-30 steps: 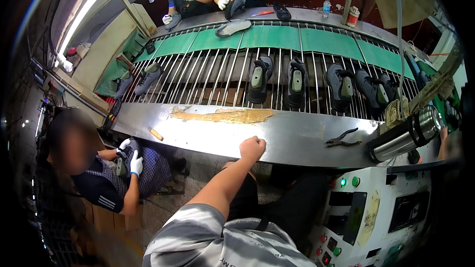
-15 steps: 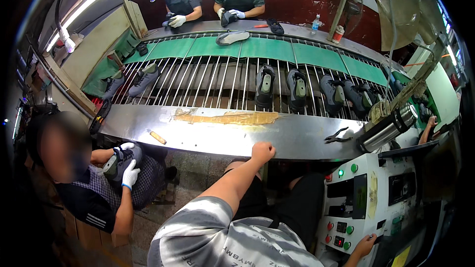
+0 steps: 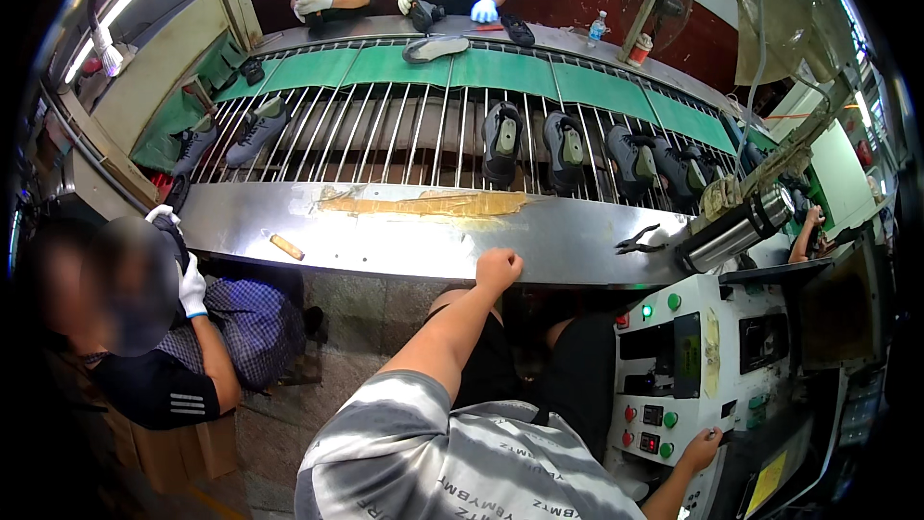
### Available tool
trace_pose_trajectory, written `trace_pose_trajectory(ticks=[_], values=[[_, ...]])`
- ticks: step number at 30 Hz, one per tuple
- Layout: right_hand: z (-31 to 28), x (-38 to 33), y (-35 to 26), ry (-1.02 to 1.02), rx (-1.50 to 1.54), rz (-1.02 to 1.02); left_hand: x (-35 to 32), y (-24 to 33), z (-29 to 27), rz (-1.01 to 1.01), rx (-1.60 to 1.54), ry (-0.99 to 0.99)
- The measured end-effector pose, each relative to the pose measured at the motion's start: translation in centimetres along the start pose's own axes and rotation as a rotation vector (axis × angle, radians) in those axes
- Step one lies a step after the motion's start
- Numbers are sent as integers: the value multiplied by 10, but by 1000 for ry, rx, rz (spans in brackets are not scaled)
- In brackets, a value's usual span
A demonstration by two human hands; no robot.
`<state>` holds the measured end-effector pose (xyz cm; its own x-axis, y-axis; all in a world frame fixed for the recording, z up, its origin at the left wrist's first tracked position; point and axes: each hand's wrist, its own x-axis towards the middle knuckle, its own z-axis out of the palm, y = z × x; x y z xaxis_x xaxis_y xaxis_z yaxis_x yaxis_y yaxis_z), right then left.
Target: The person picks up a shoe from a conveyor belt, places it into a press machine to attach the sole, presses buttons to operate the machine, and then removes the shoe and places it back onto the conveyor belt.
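Note:
My left hand [image 3: 500, 271] is closed in a fist and rests on the front edge of the steel counter [image 3: 404, 246]; nothing shows in it. At the lower right my right hand [image 3: 701, 450] is curled beside the white control panel [image 3: 630, 467]. Its fingers close on a small part at the panel's side that I cannot make out. Red and green buttons [image 3: 671, 419] and a small lit red display [image 3: 651, 444] sit just left of that hand. Pliers [image 3: 639, 242] and a short tan stick [image 3: 287, 247] lie on the counter.
Grey shoes [image 3: 564, 149] stand on the metal roller conveyor [image 3: 385, 140], with another shoe [image 3: 435, 49] on its green strip. A steel flask [image 3: 736, 228] leans at right. A seated gloved co-worker [image 3: 207, 327] is close on my left; two more work across the line.
My view has shifted slightly, while both my hands keep their places. The co-worker at left has raised the shoe toward the counter's end. Across the line, one gloved hand has come off a shoe.

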<state>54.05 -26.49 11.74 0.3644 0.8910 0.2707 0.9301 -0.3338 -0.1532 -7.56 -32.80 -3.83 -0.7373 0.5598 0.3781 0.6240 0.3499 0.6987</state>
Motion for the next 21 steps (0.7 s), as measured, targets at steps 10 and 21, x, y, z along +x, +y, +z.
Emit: trace_pose_trajectory(ticks=[10, 21], values=[[-9, -7, -4, 2, 8, -12, 6, 13, -4, -65, 0, -32], [17, 5, 12, 108, -36, -3, 4, 11, 2, 3, 28, 47]])
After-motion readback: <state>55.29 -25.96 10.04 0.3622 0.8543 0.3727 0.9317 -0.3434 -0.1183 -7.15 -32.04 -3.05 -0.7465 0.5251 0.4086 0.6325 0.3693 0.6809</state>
